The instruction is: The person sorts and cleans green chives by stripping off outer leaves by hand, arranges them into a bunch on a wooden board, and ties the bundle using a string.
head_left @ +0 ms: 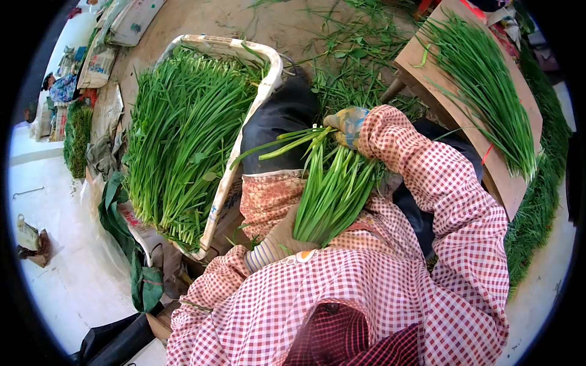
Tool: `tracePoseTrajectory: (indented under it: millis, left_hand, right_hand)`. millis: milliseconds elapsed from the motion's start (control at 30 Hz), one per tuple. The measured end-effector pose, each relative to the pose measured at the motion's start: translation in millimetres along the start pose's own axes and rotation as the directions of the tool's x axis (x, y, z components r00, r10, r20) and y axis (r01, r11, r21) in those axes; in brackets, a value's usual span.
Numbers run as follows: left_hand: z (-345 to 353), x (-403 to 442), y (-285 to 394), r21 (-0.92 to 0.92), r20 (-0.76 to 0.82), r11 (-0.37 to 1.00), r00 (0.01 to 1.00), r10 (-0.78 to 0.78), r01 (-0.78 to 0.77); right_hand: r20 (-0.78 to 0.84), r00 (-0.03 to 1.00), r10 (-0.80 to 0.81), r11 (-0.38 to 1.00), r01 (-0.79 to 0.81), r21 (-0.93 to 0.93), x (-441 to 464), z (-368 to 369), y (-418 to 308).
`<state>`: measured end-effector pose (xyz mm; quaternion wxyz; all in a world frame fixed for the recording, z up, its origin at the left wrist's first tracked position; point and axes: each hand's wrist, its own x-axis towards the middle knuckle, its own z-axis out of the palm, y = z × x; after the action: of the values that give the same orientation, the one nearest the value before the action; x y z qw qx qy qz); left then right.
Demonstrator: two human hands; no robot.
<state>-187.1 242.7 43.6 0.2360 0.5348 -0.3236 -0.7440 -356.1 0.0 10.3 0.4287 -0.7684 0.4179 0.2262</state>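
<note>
Seemingly midway, your right hand (346,125) is gripping greens (336,194), your left hand (279,238) supporting them, its fingers hidden, the left pile (189,134) waiting.

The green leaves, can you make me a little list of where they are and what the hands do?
Left hand: gloved, against the leafy bunch; fingers hidden
Right hand: gloved, gripping a few stalks
Basket: white-rimmed, at left, packed with leaves
Table: brown, at right, long leaves on top
Floor: green scraps beyond the hands
</note>
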Motion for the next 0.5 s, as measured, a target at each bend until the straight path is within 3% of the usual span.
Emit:
tracePoseTrajectory:
  millis: [33,100,167,233,267,333,367,400,467,500]
  left_hand:
    - [-3.4,0.5,-6.2,0.002,-0.004,1.0,1.0,-0.001,0.001]
    - [-11.5,1.4,-24.6,0.177,0.024,0.97,0.986,0.167,-0.168]
    - [-10.1,-9.0,-3.6,0.223,0.025,0.964,0.989,0.145,-0.147]
    - [-10.0,-14.6,1.9,-0.098,0.065,0.988,0.99,0.125,-0.118]
    - [-13.5,-18.6,1.7,0.037,0.053,0.986,0.985,0.162,-0.164]
    - [-20.9,-20.0,12.5,0.046,0.089,0.994,0.991,0.096,-0.101]
    - [-23.2,-20.4,16.0,0.047,0.131,0.998,0.991,0.027,-0.033]
    - [-26.7,-16.1,17.5,0.137,0.182,0.988,0.982,0.043,-0.069]
    - [-29.0,-9.7,18.1,0.089,0.221,0.994,0.975,0.035,-0.056]
    - [-28.6,-8.0,18.6,0.042,0.257,0.998,0.966,0.027,-0.04]
  right_hand:
    - [0.0,1.0,-0.004,1.0,0.004,0.001,-6.4,-7.7,-1.6]
    - [0.043,0.965,0.258,0.963,-0.261,0.069,-28.5,-28.8,0.0]
    - [-0.047,0.912,0.408,0.781,-0.322,0.536,7.5,-23.5,58.8]
    - [-0.319,0.88,0.352,0.935,-0.313,0.168,-6.5,-22.1,86.3]
    - [-0.359,0.847,0.392,0.89,-0.251,0.38,15.5,-3.3,132.6]
    - [-0.362,0.836,0.413,0.859,-0.224,0.461,60.6,37.1,178.9]
    - [-0.293,0.862,0.414,0.566,0.009,0.825,51.3,48.7,160.4]
    - [-0.242,0.926,0.289,0.637,0.002,0.771,43.2,44.3,148.0]
    - [-0.144,0.982,0.119,0.191,0.12,0.974,-5.5,19.1,75.0]
    - [-0.11,0.991,-0.076,0.101,0.117,0.988,-0.2,18.3,69.6]
